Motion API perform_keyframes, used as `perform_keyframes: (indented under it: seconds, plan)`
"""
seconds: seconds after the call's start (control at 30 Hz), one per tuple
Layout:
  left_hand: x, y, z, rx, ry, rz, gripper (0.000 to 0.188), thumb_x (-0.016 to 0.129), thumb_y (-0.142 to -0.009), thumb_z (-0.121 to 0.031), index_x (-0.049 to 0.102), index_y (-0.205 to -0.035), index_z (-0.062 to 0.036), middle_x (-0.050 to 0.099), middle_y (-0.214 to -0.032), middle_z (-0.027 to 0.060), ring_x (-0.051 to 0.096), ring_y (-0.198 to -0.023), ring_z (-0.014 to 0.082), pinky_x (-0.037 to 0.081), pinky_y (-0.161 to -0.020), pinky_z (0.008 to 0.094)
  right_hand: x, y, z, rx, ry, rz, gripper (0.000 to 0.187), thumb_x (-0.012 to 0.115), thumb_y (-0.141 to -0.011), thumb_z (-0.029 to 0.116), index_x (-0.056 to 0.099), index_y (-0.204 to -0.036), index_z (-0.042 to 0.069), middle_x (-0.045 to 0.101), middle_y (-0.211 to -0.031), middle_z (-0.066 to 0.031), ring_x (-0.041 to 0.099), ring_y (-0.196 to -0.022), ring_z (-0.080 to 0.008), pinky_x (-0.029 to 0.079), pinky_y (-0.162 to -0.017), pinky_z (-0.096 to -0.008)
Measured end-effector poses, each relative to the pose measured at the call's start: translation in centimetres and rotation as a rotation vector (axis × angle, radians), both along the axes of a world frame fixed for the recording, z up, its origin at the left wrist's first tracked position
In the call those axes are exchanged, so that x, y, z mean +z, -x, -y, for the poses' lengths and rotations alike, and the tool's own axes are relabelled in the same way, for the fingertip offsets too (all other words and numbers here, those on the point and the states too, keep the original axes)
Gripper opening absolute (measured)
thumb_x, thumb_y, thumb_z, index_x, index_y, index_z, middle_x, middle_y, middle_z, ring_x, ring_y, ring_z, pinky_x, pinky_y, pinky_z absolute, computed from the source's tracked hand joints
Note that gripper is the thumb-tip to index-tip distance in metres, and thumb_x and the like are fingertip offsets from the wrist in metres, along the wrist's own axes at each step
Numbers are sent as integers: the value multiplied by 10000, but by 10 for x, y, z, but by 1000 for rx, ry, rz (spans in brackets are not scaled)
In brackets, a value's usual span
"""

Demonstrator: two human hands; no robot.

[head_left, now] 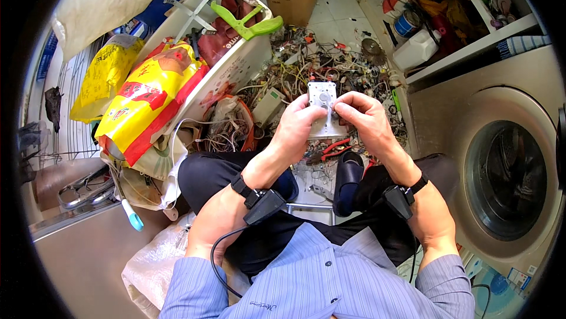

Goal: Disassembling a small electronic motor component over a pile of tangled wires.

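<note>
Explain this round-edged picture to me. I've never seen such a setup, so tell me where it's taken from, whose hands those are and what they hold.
There is no robot here, just a seated person working bare-handed. The only picture comes from a wide fisheye camera worn on the head and looking down, so straight edges bend and the rim goes dark. Its left is the person's left.

The left hand grips a pale grey plate-like part by its left side, thumb on top. The right hand has its fingertips at the right side; whether they pinch something smaller is unclear. Each wrist wears a strapped black device.

On the floor beyond lies a heap of wires and small parts, with red-handled pliers nearer the person.
</note>
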State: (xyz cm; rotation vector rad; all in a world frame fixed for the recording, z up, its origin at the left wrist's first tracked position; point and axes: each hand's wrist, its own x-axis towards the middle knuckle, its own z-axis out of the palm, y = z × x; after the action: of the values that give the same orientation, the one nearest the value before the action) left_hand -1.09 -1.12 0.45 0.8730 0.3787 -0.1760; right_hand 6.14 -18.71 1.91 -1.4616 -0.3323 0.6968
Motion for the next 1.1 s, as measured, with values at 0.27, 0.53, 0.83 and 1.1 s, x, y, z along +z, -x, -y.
perform_keyframes:
  seconds: [0.27,0.53,0.83,1.1]
  plan:
    - [5,0,-1,21,46,-25,275,563,-943,-99,621,-1197,-10,696,-1078,69,677,-924,160,562,-829,325,1,0,-1,-15,-3,7,175,677,-991,196,711,-1033,29,656,-858,33,569,-759,-44,472,-682,-225]
    - [5,-3,0,17,65,-49,474,426,-1083,-473,605,-1274,-79,718,-1034,68,717,-821,189,588,-588,348,2,1,-1,-31,-83,-64,192,652,-1006,199,695,-1113,46,654,-892,29,576,-788,-46,481,-709,-223]
    - [3,-3,1,82,68,-5,745,268,-1062,-646,551,-1386,-39,699,-1183,81,700,-1015,197,597,-828,362,8,4,-3,-9,-19,23,208,653,-1006,219,697,-1121,51,659,-884,30,573,-771,-47,482,-700,-228]
    - [2,-3,1,72,90,35,723,284,-1071,-623,539,-1393,-29,690,-1201,93,691,-1062,204,576,-921,379,9,7,-4,-34,-55,12,203,644,-1009,206,691,-1126,47,645,-890,34,560,-771,-45,473,-693,-224]
